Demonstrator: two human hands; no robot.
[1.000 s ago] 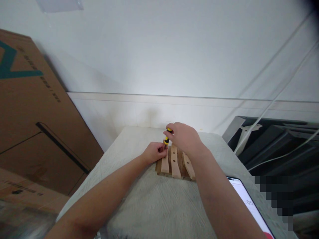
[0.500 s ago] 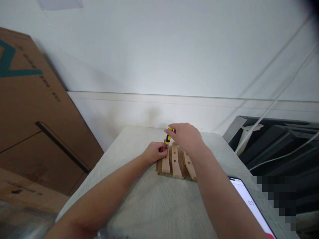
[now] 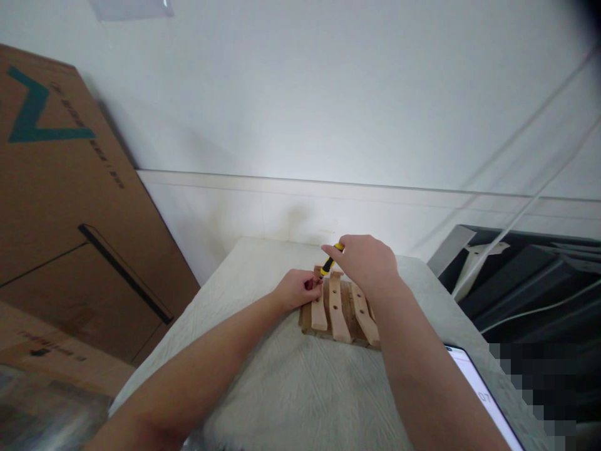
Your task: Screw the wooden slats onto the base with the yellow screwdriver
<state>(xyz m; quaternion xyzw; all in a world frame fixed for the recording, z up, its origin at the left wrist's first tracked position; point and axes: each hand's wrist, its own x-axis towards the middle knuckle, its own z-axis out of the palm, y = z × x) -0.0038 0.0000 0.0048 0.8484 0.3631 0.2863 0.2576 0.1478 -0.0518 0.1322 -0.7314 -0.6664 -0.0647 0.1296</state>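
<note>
The right hand (image 3: 369, 263) grips a yellow-and-black screwdriver (image 3: 328, 265), tilted, with its tip down at the far left corner of the slatted wooden piece (image 3: 339, 308). The left hand (image 3: 297, 289), fingers curled, pinches at that same corner, just beside the tip. The wooden piece lies on the counter (image 3: 291, 376) under both hands.

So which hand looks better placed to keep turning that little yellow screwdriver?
Right, probably. The right hand already grips the yellow screwdriver from above, its tip down at the wooden slat piece. The left hand pinches at the tip beside the slats, steadying.
</note>
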